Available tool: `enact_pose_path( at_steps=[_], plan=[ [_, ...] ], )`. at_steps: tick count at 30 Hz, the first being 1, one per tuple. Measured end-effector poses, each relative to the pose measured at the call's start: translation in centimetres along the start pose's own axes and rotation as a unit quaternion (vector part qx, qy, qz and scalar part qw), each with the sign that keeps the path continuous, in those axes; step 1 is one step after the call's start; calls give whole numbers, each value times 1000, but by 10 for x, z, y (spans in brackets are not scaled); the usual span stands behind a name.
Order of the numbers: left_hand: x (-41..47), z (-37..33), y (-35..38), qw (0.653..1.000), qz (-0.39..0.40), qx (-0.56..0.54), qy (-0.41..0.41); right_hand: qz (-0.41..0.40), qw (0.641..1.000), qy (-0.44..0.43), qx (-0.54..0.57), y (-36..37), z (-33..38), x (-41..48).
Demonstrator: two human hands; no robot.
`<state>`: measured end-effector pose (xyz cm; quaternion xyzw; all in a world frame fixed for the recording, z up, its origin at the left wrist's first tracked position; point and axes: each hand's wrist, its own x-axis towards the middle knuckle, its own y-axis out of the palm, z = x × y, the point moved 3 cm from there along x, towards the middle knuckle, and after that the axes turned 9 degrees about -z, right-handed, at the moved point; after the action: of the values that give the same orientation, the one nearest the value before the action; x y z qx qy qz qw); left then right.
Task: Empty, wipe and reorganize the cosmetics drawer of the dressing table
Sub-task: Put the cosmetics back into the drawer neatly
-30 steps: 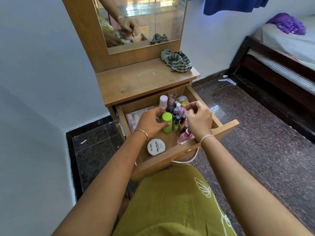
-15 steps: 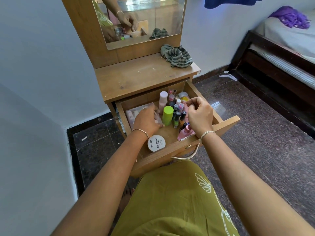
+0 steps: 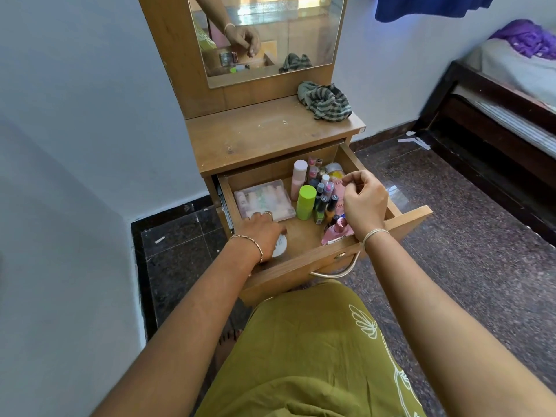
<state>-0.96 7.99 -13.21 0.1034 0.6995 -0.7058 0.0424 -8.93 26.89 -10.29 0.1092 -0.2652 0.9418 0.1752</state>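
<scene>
The drawer [image 3: 316, 266] stands pulled out and full — emptying has barely begun. The left hand [image 3: 263, 233] lies flat by the front-left corner, fingertips [image 3: 261, 216] touching the clear plastic case [image 3: 264, 200], likely to slide it out; nothing is gripped. The right hand [image 3: 364, 200] hovers curled over the nail-polish bottles [image 3: 323, 200] at the right edge — whether it pinches anything cannot be told.

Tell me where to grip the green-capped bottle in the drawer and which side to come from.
Grip the green-capped bottle by its wide cap, from above. It stands upright, with small bottles crowding its right side and the clear case close on its left.
</scene>
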Motion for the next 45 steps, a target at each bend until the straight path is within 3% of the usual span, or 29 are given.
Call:
enact_pose_path(
  at_steps=[6, 9, 12, 14, 27, 36, 41, 45],
  plan=[
    [-1, 2, -3, 1000, -15, -12, -17, -4, 1000, 1, 12, -1, 1, -1],
    [4, -14, -16, 985, -78, -150, -15, -11, 1000, 12, 22, -1, -1, 1],
    [11, -37, -35, 929, -147, -341, -6, -14, 999, 24, 42, -1, -4, 2],
    [14, -54, -41, 904, -151, -401, 8, -18, 998, 32, 57, -3, -4, 3],
    [17, -61, -29, 904, -173, -392, 5, -35, 994, 51, 91, -5, -4, 3],
    [11, -26, -27, 893, -230, -386, -36, -24, 970, 146, 195, -10, -12, 8],
    [7, -19, -15, 906, -204, -369, -46, 3, 987, 105, 118, -9, -9, 3],
    [5, -24, -8, 896, -187, -398, -57, 60, 996, 43, 47, -2, -4, 2]
  ],
)
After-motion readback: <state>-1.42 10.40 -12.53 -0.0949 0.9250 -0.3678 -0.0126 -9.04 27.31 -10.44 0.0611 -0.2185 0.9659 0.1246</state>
